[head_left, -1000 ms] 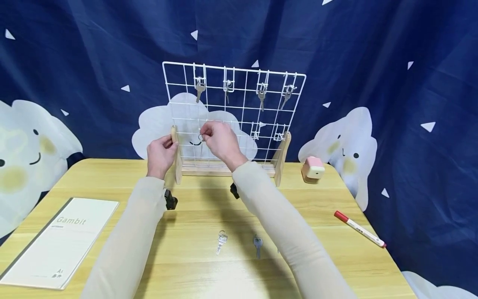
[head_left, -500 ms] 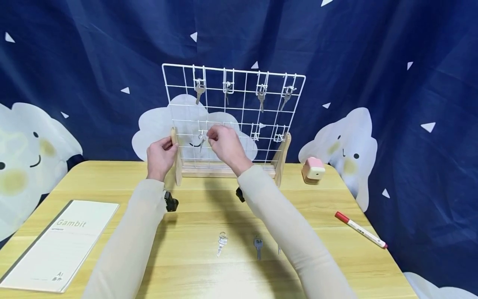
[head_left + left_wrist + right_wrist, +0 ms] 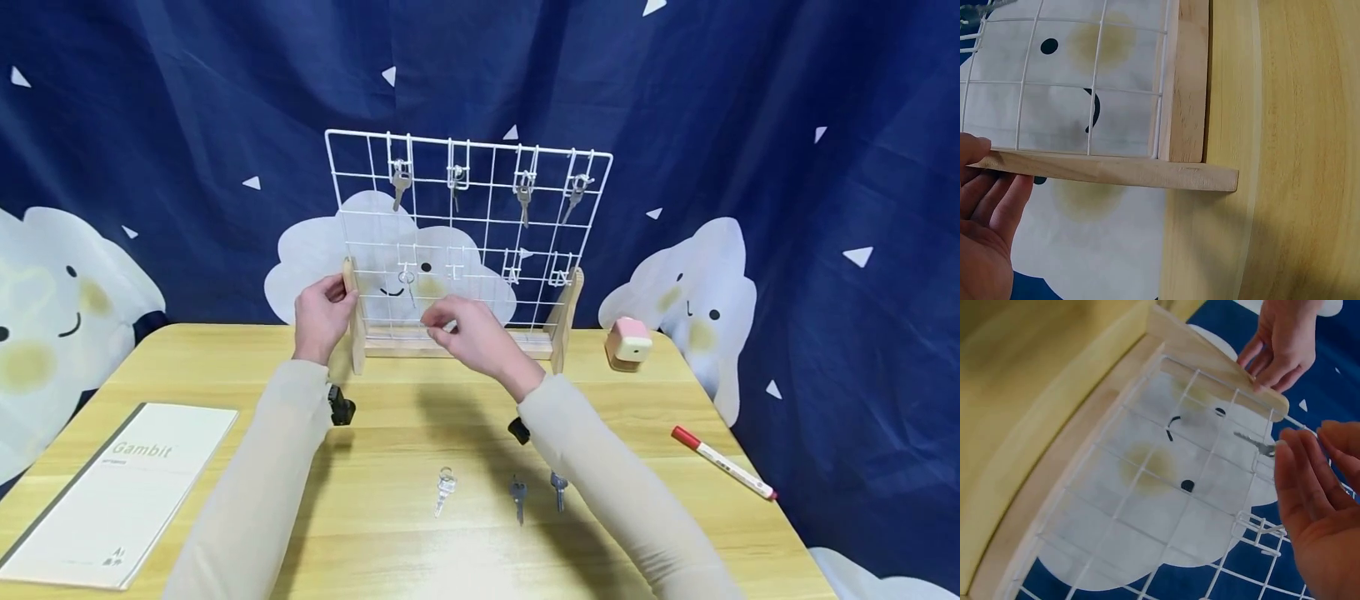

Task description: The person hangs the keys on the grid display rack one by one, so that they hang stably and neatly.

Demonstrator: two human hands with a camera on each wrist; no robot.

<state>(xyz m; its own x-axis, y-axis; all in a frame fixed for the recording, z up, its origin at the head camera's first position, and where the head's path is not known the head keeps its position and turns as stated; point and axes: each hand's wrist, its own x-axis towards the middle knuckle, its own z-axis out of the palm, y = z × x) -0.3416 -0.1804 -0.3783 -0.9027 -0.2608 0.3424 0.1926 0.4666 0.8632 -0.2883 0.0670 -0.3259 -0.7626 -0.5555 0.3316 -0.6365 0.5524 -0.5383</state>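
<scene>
A white wire grid rack (image 3: 480, 144) stands on wooden feet at the back of the table. My left hand (image 3: 321, 318) grips its left wooden side post (image 3: 1116, 175) between thumb and fingers. From the lower left hook hangs a key (image 3: 411, 290) by its ring; the right wrist view has the same key (image 3: 1252, 442) just past my fingertips. Below and right of it, my right hand (image 3: 483, 340) is held in front of the grid, fingers loosely bent, with nothing in them. Several keys (image 3: 401, 185) hang along the upper row of hooks.
Three keys lie on the table: a left one (image 3: 445, 485), a middle one (image 3: 518, 492) and a right one (image 3: 559, 485) beside my right sleeve. A notebook (image 3: 123, 492) lies at left. On the right are a pink-and-cream box-shaped object (image 3: 628, 343) and a red-capped marker (image 3: 723, 462).
My right hand has let go of the key, which now hangs from the lower left hook, and has drawn down and to the right. The left hand stays on the post.
</scene>
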